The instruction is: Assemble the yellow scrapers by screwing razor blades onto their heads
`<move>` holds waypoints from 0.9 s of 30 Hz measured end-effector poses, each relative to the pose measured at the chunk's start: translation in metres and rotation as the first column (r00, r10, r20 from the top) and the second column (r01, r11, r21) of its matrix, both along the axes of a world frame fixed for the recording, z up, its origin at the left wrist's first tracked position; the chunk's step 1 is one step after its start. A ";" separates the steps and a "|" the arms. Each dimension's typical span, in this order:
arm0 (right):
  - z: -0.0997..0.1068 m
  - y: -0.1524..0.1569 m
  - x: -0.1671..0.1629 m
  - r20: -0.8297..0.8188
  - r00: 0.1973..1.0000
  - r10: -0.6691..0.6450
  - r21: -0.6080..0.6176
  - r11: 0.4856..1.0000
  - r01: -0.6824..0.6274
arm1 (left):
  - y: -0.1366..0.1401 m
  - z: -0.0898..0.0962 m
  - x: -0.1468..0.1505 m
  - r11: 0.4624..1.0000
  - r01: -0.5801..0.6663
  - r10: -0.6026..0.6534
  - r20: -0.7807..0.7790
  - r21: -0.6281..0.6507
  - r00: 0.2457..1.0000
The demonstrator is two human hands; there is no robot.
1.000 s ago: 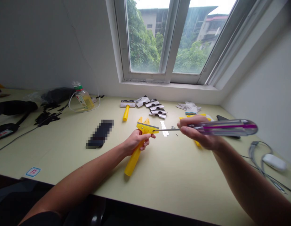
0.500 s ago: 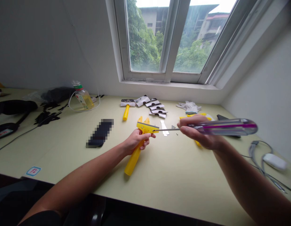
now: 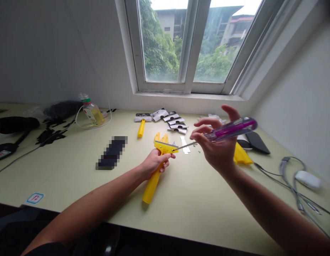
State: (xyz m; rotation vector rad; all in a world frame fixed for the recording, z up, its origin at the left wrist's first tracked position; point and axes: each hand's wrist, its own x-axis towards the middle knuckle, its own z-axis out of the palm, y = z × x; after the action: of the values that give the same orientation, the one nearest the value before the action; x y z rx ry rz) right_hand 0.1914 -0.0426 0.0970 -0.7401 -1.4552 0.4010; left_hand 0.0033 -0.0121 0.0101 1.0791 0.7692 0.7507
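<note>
My left hand (image 3: pixel 155 164) is wrapped round the upper handle of a yellow scraper (image 3: pixel 151 188), whose wide head carries a grey blade strip. In my right hand (image 3: pixel 219 151) is a screwdriver with a clear and purple handle (image 3: pixel 241 128), held between thumb and fingers, with some fingers lifted off it. Its thin shaft (image 3: pixel 188 144) slants down to the left, the tip at the right end of the scraper head. Just beyond lie white strips (image 3: pixel 184 145) and several small screws (image 3: pixel 195 144). Yellow scraper parts (image 3: pixel 161 137) show behind the head.
A second scraper with a covered head (image 3: pixel 141 128) and several black-and-white card sleeves (image 3: pixel 177 128) lie at the back. Yellow handles (image 3: pixel 242 155), a dark flat device (image 3: pixel 258 143), cables (image 3: pixel 283 167) and a white case (image 3: pixel 307 179) are right. Left are a pixelated dark object (image 3: pixel 111 153) and a bottle (image 3: pixel 95 115).
My right hand has loosened from a closed grip, its fingers now spread and raised. The screwdriver handle has tilted up and moved left, while the tip stays at the scraper head.
</note>
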 end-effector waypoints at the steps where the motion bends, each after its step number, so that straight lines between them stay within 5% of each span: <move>1: -0.003 0.000 -0.003 -0.032 0.999 -0.016 0.017 1.000 0.017 | 0.000 0.000 0.000 1.000 -0.002 0.002 0.002 -0.004 1.000; 9: -0.007 -0.004 0.005 0.208 0.978 -0.003 0.025 1.000 -0.002 | 0.005 -0.004 -0.001 0.998 -0.046 0.044 -0.034 -0.046 0.998; 13: 0.002 -0.003 0.003 0.103 0.994 0.038 -0.062 0.998 -0.032 | 0.003 -0.001 -0.001 0.998 -0.055 0.055 -0.016 -0.042 0.998; 18: -0.004 0.003 0.002 -0.083 0.989 0.119 -0.008 0.993 -0.120 | 0.002 -0.002 0.001 0.996 -0.065 0.065 -0.012 -0.065 0.998; 22: 0.000 -0.002 0.010 -0.001 0.962 0.271 -0.111 0.957 -0.270 | 0.004 -0.005 0.000 0.994 -0.083 0.081 -0.031 -0.071 0.996; 27: 0.025 -0.013 0.023 0.229 0.970 0.084 -0.124 0.991 -0.057 | 0.004 -0.003 -0.002 0.995 -0.088 0.087 -0.019 -0.037 0.996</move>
State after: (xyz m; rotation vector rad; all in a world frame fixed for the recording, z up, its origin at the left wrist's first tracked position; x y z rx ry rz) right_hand 0.2147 -0.0553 0.1221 -0.8533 -1.6945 0.4685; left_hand 0.0011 -0.0083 0.0074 1.0245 0.8469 0.7985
